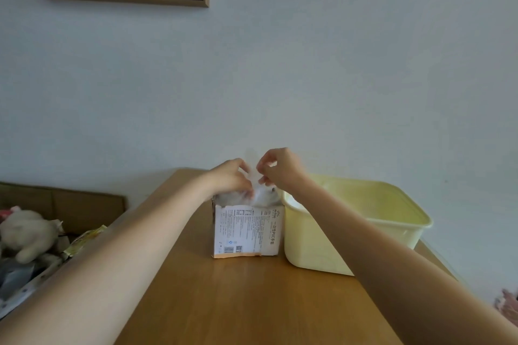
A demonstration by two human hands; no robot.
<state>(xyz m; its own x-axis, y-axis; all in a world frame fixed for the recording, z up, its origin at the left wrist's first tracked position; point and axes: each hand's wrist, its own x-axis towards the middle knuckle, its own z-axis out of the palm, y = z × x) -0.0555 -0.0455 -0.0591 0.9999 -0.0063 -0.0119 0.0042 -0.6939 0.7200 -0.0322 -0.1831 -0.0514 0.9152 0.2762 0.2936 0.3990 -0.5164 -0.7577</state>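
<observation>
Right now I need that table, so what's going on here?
A person seems to be drawing a clear glove out of the torn-open glove box on the wooden table. The left hand and right hand both pinch it just above the box. A pale yellow tub stands beside the box.

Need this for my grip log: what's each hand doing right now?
Left hand: pinches the clear glove over the box.
Right hand: pinches the same glove.
</observation>
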